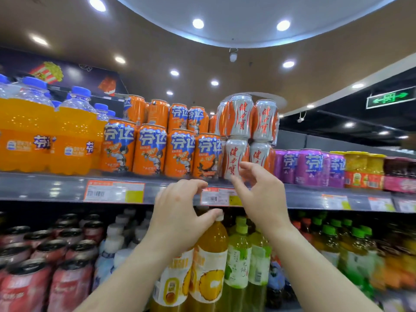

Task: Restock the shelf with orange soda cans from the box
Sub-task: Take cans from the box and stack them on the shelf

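Orange soda cans (pixel 180 152) stand in two stacked rows on the upper shelf (pixel 56 188), several across. To their right stand stacked silver-and-orange cans (pixel 238 118). My left hand (pixel 180 208) hovers in front of the shelf edge, fingers loosely curled, holding nothing. My right hand (pixel 261 194) is raised just below the lower silver-and-orange cans, fingers spread and empty. Neither hand touches a can. The box is out of view.
Orange soda bottles (pixel 45 136) fill the shelf's left end; purple cans (pixel 308 165) and jars sit at the right. Price tags (pixel 113 192) line the shelf edge. The shelf below holds red cans (pixel 33 278) and juice bottles (pixel 209 262).
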A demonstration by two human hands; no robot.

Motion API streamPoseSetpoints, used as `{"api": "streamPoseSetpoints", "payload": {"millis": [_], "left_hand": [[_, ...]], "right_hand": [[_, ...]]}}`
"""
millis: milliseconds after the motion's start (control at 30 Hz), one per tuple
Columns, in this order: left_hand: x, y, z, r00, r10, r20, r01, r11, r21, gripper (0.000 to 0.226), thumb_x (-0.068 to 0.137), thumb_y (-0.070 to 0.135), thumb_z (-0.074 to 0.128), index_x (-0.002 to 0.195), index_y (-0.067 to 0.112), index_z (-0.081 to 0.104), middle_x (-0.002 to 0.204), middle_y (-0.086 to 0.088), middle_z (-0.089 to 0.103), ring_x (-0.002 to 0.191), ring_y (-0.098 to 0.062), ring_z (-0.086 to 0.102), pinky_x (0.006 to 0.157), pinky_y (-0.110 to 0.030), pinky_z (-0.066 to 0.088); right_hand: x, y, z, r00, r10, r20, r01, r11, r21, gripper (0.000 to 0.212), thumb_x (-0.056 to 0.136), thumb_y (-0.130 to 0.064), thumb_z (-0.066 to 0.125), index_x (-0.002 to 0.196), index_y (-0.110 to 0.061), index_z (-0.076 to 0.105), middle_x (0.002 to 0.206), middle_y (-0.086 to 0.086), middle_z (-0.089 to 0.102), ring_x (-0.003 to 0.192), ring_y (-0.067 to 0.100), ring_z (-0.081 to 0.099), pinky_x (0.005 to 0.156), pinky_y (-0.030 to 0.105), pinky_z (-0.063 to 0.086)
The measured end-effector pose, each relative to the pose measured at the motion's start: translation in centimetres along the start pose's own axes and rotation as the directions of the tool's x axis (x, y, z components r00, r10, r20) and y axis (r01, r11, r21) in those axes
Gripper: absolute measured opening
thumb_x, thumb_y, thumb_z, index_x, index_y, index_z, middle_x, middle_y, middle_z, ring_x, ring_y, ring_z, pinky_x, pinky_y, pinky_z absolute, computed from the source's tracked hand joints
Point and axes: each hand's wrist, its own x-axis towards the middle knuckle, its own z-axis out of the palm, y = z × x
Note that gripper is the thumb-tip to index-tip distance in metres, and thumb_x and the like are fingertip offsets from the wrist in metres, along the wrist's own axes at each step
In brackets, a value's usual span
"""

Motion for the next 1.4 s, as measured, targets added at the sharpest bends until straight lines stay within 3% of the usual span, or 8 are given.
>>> {"api": "streamPoseSetpoints", "payload": {"millis": [167, 300, 433, 533, 633, 833, 1267, 1400], "left_hand": [[-0.7, 5.7, 6.5, 0.995, 0.023, 0.097, -0.023, 1.0, -0.007, 0.054, 0.074, 0.052, 0.073, 0.121, 0.028, 0.061, 0.111, 0.012, 0.065, 0.107, -0.012, 0.058, 0.096, -0.04, 0.046], [-2.1, 12.3, 14.3, 0.979, -0.004, 0.204, 0.004, 1.0, 0.002, 0.053, 0.074, 0.053, 0.074, 0.118, 0.026, 0.064, 0.11, 0.004, 0.068, 0.105, -0.02, 0.062, 0.092, -0.039, 0.047], [-5.0, 19.7, 23.5, 0.928, -0.038, 0.369, 0.029, 0.999, 0.03, 0.056, 0.078, 0.058, 0.065, 0.125, 0.029, 0.059, 0.12, 0.001, 0.064, 0.113, -0.024, 0.057, 0.094, -0.038, 0.045], [-7.5, 24.9, 30.5, 0.859, -0.04, 0.511, 0.01, 0.998, 0.061, 0.064, 0.082, 0.064, 0.056, 0.135, 0.03, 0.049, 0.136, 0.001, 0.052, 0.126, -0.024, 0.046, 0.103, -0.04, 0.04], [-9.9, 30.1, 37.0, 0.781, -0.026, 0.624, -0.003, 0.999, 0.046, 0.073, 0.083, 0.067, 0.051, 0.145, 0.031, 0.039, 0.152, -0.002, 0.038, 0.14, -0.025, 0.033, 0.112, -0.041, 0.031], [-14.7, 40.1, 50.4, 0.585, 0.086, 0.806, -0.053, 0.996, -0.067, 0.077, 0.087, 0.069, 0.04, 0.153, 0.034, 0.02, 0.164, -0.003, 0.008, 0.15, -0.028, 0.004, 0.12, -0.048, 0.009], [-16.2, 58.8, 77.5, 0.305, 0.403, 0.863, -0.122, 0.915, -0.384, 0.078, 0.088, 0.066, 0.043, 0.153, 0.031, 0.019, 0.165, -0.005, 0.005, 0.151, -0.026, 0.001, 0.12, -0.047, 0.004], [-16.2, 63.0, 83.2, 0.255, 0.454, 0.854, -0.146, 0.891, -0.43, 0.076, 0.089, 0.064, 0.045, 0.153, 0.032, 0.02, 0.164, -0.006, 0.008, 0.151, -0.026, 0.004, 0.122, -0.046, 0.007]], "right_hand": [[-3.9, 6.3, -6.9, 0.985, 0.14, 0.095, -0.123, 0.978, -0.171, 0.032, 0.093, -0.028, 0.065, 0.122, -0.014, 0.068, 0.118, -0.001, 0.071, 0.111, 0.014, 0.063, 0.096, 0.027, 0.046], [-7.0, 13.7, -13.9, 0.946, 0.271, 0.178, -0.197, 0.916, -0.349, 0.044, 0.096, -0.038, 0.059, 0.135, -0.018, 0.059, 0.135, -0.001, 0.062, 0.123, 0.015, 0.056, 0.101, 0.025, 0.038], [-10.9, 22.3, -21.2, 0.846, 0.44, 0.3, -0.227, 0.809, -0.543, 0.054, 0.101, -0.042, 0.045, 0.15, -0.019, 0.038, 0.156, 0.002, 0.039, 0.146, 0.024, 0.03, 0.115, 0.039, 0.025], [-14.5, 28.3, -26.7, 0.755, 0.561, 0.339, -0.199, 0.689, -0.696, 0.058, 0.102, -0.046, 0.037, 0.154, -0.023, 0.026, 0.163, 0.002, 0.023, 0.151, 0.029, 0.014, 0.118, 0.052, 0.015], [-18.2, 33.5, -32.0, 0.642, 0.681, 0.351, -0.201, 0.592, -0.78, 0.06, 0.103, -0.05, 0.031, 0.157, -0.026, 0.016, 0.166, 0.003, 0.011, 0.152, 0.03, 0.003, 0.118, 0.056, 0.009], [-25.2, 42.9, -41.8, 0.483, 0.847, 0.224, -0.313, 0.405, -0.859, 0.061, 0.103, -0.051, 0.028, 0.157, -0.029, 0.009, 0.167, 0.003, -0.001, 0.152, 0.031, -0.007, 0.119, 0.055, 0.002], [-29.7, 65.9, -58.4, 0.307, 0.936, -0.17, -0.462, -0.009, -0.887, 0.067, 0.099, -0.057, 0.034, 0.157, -0.03, 0.014, 0.166, 0.003, 0.006, 0.152, 0.029, 0.0, 0.12, 0.052, 0.005], [-31.1, 71.5, -61.4, 0.247, 0.94, -0.237, -0.544, -0.068, -0.836, 0.069, 0.097, -0.058, 0.038, 0.156, -0.034, 0.013, 0.167, 0.001, 0.005, 0.152, 0.03, 0.0, 0.121, 0.052, 0.005]]}}
